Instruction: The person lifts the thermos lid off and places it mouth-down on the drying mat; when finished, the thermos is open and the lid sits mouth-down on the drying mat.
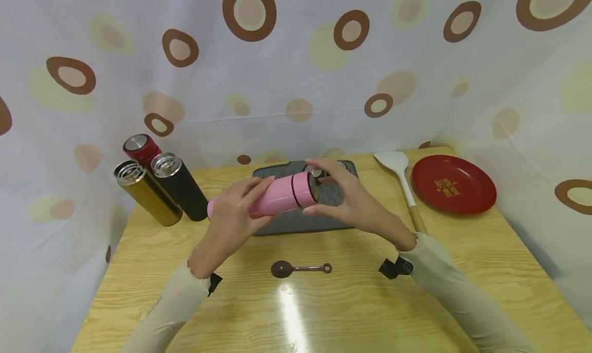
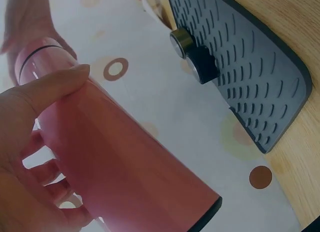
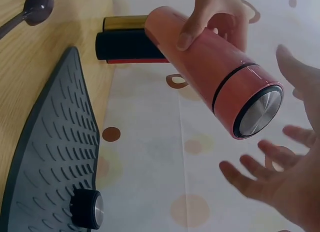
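My left hand (image 1: 235,205) grips a pink thermos bottle (image 1: 276,196) round its body and holds it tilted on its side above the table, capped end to the right. The pink cap (image 3: 248,102) has a silver top and sits on the bottle below a black ring. Around that end my right hand (image 1: 352,198) spreads its thumb and fingers; a gap shows between them and the cap in the right wrist view. Beneath the bottle lies a grey ribbed mat (image 1: 277,225), bearing a gold cap (image 2: 183,42) and a black cap (image 2: 202,65) at its far edge.
At left stand a gold bottle (image 1: 150,194) and a black bottle (image 1: 182,191), both uncapped, before a capped red bottle (image 1: 142,148). A dark spoon (image 1: 283,269) lies in front. To the right are a white turner (image 1: 399,169) with a wooden handle and a red plate (image 1: 472,186).
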`<state>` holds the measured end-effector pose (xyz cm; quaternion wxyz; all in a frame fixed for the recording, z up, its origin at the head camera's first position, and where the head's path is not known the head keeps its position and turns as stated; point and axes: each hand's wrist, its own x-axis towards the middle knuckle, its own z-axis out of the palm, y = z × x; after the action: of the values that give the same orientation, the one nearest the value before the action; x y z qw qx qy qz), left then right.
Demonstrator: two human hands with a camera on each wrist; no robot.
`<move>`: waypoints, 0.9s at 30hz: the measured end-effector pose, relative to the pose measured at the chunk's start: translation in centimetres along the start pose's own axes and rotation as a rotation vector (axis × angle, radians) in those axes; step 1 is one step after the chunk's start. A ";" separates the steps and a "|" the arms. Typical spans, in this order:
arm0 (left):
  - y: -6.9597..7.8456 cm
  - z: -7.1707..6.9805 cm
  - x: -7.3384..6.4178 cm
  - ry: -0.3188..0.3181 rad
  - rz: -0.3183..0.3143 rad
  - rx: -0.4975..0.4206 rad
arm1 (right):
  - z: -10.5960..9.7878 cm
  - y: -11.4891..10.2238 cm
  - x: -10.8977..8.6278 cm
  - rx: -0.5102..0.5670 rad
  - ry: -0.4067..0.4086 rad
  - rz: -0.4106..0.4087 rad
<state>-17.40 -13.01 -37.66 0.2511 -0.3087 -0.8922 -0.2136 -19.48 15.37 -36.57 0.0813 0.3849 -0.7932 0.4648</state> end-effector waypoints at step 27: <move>-0.3 1.7 0.3 0.071 0.084 0.138 | 1.4 0.6 0.2 -0.100 -0.001 -0.069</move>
<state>-18.36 -12.18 -38.91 0.3118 -0.3200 -0.8816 -0.1518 -19.65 14.32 -37.64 0.1157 0.4077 -0.8018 0.4214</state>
